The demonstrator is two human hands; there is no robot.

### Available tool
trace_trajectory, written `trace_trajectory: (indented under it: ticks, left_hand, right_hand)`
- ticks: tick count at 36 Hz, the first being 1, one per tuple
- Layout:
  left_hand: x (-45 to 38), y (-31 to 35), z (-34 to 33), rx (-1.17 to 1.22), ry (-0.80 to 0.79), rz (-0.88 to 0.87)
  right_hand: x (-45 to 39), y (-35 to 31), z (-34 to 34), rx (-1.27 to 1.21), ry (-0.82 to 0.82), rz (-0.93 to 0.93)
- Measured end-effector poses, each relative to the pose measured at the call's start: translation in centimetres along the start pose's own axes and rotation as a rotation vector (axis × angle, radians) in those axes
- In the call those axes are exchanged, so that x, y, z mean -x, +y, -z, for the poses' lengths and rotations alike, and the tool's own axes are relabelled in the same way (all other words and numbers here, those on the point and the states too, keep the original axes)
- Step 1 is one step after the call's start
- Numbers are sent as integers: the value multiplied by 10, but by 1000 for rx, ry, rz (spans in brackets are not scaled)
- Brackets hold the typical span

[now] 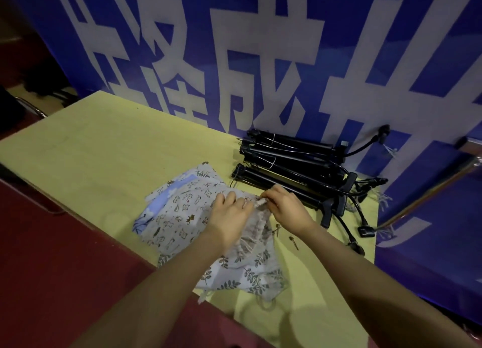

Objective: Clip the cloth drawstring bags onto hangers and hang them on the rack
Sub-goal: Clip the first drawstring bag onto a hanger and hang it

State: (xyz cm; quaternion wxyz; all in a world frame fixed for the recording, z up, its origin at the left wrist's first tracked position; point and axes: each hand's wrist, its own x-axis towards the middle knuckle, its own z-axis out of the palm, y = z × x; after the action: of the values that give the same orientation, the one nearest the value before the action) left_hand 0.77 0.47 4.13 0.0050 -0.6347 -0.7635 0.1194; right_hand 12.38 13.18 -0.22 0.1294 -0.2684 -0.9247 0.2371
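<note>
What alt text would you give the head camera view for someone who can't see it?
Both hands, left hand and right hand, pinch the gathered mouth of a printed cloth drawstring bag lying on a pile of similar bags on a yellow table. A heap of black clip hangers lies behind, against a blue banner with large white characters.

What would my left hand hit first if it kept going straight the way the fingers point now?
Probably the right hand: the left hand lies on the cloth drawstring bags, fingers pointing up-right at the bag's bunched top, where the right hand pinches. Beyond that lies the pile of black hangers. Depth is uncertain.
</note>
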Motion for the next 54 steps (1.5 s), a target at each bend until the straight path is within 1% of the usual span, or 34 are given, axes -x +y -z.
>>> trace_trajectory:
  ticks: [2,4,6,10,12,14,16,17,20,22,26,29,32,37,39,43,46,48,50,54]
  left_hand:
    - [0,0,5,-69,-61,-36]
    - [1,0,9,-44,-127,-28]
    - [1,0,10,43,-152,19]
    - [-1,0,10,286,-134,88]
    - [-3,1,11,402,-125,134]
    - [-7,3,11,517,-98,166]
    - [-12,4,9,619,-52,175]
    - [-15,5,8,656,-23,176]
    - [-26,4,2,738,17,172]
    - [-29,3,-1,777,-5,154]
    - [-41,-6,-6,769,-59,80]
    - [-49,-12,-11,743,-91,40]
    - [-51,-13,-17,739,-118,23]
    - [-51,-13,-23,743,-133,1]
    - [-50,-16,-22,732,-142,-1]
    - [-50,-24,-14,698,-154,-16]
    - [-51,-31,-7,700,-164,-11]
    - [-52,-35,-1,717,-162,1]
    - [-54,-39,5,744,-144,13]
    - [-57,-46,20,780,-112,10]
  right_hand:
    - [0,1,3,-45,35,-18]
    - [0,1,6,-107,80,-33]
    - [-2,2,8,-166,109,-42]
    - [-2,6,13,-240,120,-62]
    - [2,10,14,-257,118,-106]
    - [10,18,14,-262,153,-183]
    - [19,28,10,-218,169,-278]
    - [24,34,7,-182,146,-324]
    - [37,51,-8,-91,-30,-433]
    - [44,57,-17,-18,-134,-482]
    - [49,62,-34,107,-225,-552]
    - [50,60,-42,187,-221,-603]
    - [49,60,-49,263,-193,-607]
    - [46,59,-54,283,-167,-587]
    - [43,56,-53,211,-66,-589]
    - [25,35,-33,-256,272,-640]
    - [3,7,-9,-554,435,-574]
    - [-12,-8,2,-702,460,-515]
    - [-23,-18,7,-781,434,-453]
    - [-34,-32,6,-772,337,-364]
